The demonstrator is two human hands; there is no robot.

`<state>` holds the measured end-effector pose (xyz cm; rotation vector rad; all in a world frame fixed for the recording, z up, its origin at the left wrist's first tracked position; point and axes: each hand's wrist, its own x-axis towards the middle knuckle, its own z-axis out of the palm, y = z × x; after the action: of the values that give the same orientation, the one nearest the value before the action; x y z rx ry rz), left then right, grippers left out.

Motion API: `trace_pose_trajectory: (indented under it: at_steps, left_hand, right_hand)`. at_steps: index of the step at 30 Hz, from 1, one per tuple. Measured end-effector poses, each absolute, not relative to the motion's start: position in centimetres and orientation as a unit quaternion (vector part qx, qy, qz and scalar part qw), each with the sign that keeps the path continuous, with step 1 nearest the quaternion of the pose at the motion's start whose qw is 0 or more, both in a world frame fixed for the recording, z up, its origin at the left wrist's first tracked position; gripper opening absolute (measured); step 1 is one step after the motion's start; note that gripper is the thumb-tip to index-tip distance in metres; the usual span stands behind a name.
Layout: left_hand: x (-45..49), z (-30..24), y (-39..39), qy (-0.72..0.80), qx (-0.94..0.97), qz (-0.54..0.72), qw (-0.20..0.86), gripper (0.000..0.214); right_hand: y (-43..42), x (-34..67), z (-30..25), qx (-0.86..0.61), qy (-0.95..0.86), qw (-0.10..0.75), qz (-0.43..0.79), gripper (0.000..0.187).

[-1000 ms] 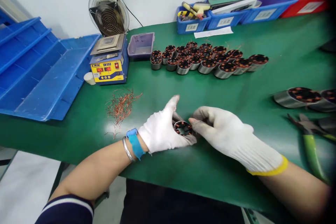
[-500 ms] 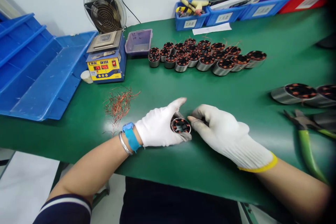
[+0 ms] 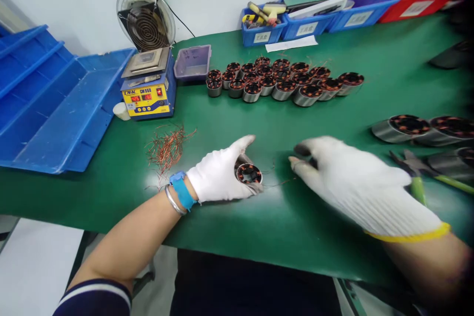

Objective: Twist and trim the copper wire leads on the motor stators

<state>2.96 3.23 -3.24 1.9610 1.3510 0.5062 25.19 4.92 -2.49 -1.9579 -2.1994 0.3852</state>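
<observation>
Ring (image 3: 243,174) of metal, lined with copper coils, sits in the left hand (image 3: 218,177) above the near part of the green counter (image 3: 222,229). That gloved hand wraps its outer wall, thumb up one side and fingers round the other, leaving the coiled mouth uncovered and tilted toward the wearer; whether its base touches the counter cannot be told. The right hand (image 3: 344,182), gloved too and blurred, is well apart to the right, thumb and fingertips near one another; I cannot tell whether they pinch anything. Thin wire (image 3: 282,182) lies between the ring and that hand.

The ring should feel dense for its size, and its wall stiff enough for a firm grip. Smooth metal may slide or turn under a knit glove, so the outer wall, gripped from both sides, looks the best hold. The coils inside are probably easier to nick or bend, so pressing on them seems unwise. Loose wire will likely be light, springy and easily lost.
</observation>
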Motion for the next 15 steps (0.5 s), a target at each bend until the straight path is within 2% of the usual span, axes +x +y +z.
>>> trace_pose_trajectory:
  at_steps: [2, 4, 5, 7, 9, 15]
  left_hand:
    - [2.9, -3.1, 3.2, 0.53, 0.755, 0.187, 0.339, 0.095]
    - [2.7, -2.9, 3.2, 0.532, 0.76, 0.171, 0.332, 0.096]
    - [2.6, -2.9, 3.2, 0.531, 0.765, 0.163, 0.327, 0.095]
    - [2.4, -2.8, 3.3, 0.526, 0.775, 0.153, 0.316, 0.09]
    - [2.3, -2.8, 3.4, 0.516, 0.784, 0.15, 0.312, 0.084]
    - [2.2, -2.6, 3.4, 0.514, 0.791, 0.136, 0.302, 0.072]
  right_hand:
    - [4.2, 25.0, -2.1, -0.638, -0.737, 0.146, 0.171, 0.057]
    - [3.4, 24.2, -2.4, -0.585, -0.766, 0.122, 0.238, 0.08]
    - [3.1, 23.8, -2.8, -0.559, -0.784, 0.093, 0.252, 0.081]
    - [2.9, 23.0, -3.9, -0.541, -0.806, 0.039, 0.235, 0.062]
    - [3.1, 22.8, -4.8, -0.53, -0.819, 0.028, 0.218, 0.04]
    - [4.3, 23.8, -4.5, -0.51, -0.796, 0.011, 0.325, 0.034]
